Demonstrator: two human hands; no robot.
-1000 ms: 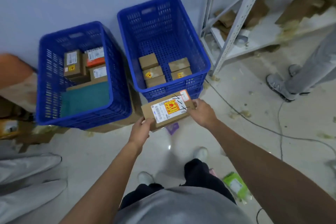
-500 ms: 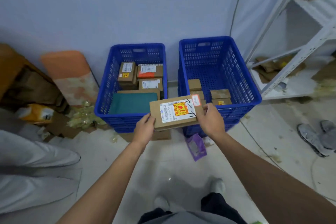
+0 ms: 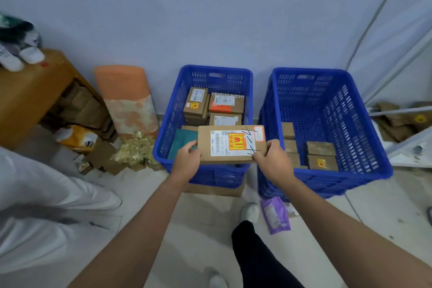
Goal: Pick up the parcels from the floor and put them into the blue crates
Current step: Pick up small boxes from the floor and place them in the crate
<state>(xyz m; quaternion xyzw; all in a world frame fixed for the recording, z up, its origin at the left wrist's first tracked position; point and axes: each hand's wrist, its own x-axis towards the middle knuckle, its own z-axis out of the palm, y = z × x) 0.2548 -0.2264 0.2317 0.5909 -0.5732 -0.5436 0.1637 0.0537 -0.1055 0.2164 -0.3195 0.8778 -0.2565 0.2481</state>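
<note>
Grips the left end of the flat parcel point(image 3: 231, 145) with the left hand point(image 3: 187, 161), fingers point(image 3: 192, 146) curled round its edge. Holds it level above the front of the left blue crate point(image 3: 167, 128), over boxes point(image 3: 225, 103) inside. Pinches the right end with the right hand point(image 3: 273, 163). Beside, right blue crate point(image 3: 350, 124) with small boxes point(image 3: 321, 161).

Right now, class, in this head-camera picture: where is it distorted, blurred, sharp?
Head view, right: wide-angle distortion bows the right blue crate; left edge: the white trouser leg is smeared; centre: the shipping label on the cardboard parcel is sharp, without glare.
</note>
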